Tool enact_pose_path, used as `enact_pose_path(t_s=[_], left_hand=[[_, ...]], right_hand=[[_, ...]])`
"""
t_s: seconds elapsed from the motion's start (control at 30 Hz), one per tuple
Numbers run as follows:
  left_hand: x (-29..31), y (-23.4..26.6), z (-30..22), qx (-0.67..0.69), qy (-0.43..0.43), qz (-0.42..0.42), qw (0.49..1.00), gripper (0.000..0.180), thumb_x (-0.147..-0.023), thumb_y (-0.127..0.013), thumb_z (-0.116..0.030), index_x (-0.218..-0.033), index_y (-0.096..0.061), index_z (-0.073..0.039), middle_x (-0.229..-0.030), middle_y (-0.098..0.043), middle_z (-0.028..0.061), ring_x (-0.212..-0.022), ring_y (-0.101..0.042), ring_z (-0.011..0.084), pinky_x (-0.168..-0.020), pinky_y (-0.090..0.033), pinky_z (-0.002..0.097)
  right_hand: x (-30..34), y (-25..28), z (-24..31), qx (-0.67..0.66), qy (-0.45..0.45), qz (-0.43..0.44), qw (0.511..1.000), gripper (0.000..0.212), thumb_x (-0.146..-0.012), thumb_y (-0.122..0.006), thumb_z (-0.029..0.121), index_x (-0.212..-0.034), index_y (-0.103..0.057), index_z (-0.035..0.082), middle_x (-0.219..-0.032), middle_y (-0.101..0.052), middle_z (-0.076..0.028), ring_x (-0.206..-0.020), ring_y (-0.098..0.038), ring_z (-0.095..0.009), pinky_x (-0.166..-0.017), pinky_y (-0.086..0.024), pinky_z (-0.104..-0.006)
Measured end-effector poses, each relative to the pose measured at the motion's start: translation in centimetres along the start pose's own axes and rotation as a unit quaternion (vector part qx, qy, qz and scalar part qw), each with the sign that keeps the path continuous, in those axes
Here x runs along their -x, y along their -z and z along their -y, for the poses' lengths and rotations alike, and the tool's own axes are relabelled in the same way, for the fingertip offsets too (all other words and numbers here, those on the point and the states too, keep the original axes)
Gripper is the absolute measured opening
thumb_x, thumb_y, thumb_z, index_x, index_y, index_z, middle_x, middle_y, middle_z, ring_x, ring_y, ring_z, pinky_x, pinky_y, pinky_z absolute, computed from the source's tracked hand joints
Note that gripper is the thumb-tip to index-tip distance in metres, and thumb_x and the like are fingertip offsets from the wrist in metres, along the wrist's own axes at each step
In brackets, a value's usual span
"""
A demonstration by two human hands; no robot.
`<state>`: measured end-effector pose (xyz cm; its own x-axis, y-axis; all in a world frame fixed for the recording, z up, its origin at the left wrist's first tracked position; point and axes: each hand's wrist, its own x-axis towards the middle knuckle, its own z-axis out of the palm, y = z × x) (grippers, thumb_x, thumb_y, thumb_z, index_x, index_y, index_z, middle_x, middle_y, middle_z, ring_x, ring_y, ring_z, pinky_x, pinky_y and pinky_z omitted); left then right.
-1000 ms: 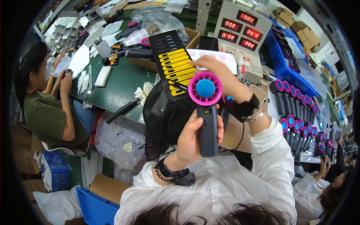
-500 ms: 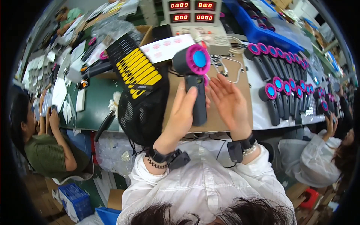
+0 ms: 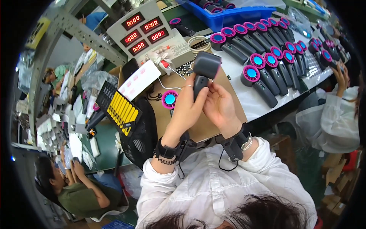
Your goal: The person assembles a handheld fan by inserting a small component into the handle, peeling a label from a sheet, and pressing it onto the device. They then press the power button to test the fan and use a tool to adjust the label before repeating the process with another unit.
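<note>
My left hand is wrapped round the dark grey handle of a handheld fan shaped like a small hair dryer. Its smooth round head faces up and to the right, with only a sliver of pink rim showing. My right hand is cupped against the fan's right side, fingers bent at the handle just below the head; part of them is hidden. A second fan with a pink ring and blue centre lies left of my left hand on the brown board, its handle mostly covered.
Rows of similar fans fill the white surface at right, below a blue bin. A meter with red digits stands at the back. Left are a white sheet, a yellow-and-black tray and a black mesh bag. People sit on both sides.
The view has swung to the right. The fan in my left hand has turned, its pink-and-blue face now away from me. My right hand has gone from spread and apart to bent against the fan.
</note>
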<state>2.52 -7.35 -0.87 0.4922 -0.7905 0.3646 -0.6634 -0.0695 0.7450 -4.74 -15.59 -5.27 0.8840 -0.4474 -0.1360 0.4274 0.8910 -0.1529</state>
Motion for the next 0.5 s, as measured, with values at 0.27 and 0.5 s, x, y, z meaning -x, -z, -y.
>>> enact_pose_path(t_s=[0.27,0.5], left_hand=[[0.3,2.8,-1.4,0.298,0.229,0.043,0.926,0.043,-0.093,-0.042,-0.022,-0.131,-0.034,-0.002,-0.09,-0.054,0.0038,-0.074,-0.049,0.0072,-0.063,-0.04,0.0199],[0.6,3.1,-0.8,0.205,0.182,0.075,0.959,0.043,-0.094,-0.04,-0.018,-0.133,-0.033,-0.003,-0.096,-0.052,0.0037,-0.077,-0.047,0.0066,-0.066,-0.039,0.0192]], right_hand=[[0.9,-1.1,0.3,0.195,0.072,0.074,0.975,0.041,-0.087,-0.047,0.01,-0.126,-0.042,-0.002,-0.116,-0.054,-0.012,-0.105,-0.054,-0.018,-0.09,-0.043,-0.0323],[0.4,-2.0,0.5,0.298,0.128,0.104,0.94,0.047,-0.08,-0.054,-0.002,-0.126,-0.042,-0.003,-0.111,-0.057,-0.012,-0.099,-0.057,-0.015,-0.087,-0.046,-0.029]])
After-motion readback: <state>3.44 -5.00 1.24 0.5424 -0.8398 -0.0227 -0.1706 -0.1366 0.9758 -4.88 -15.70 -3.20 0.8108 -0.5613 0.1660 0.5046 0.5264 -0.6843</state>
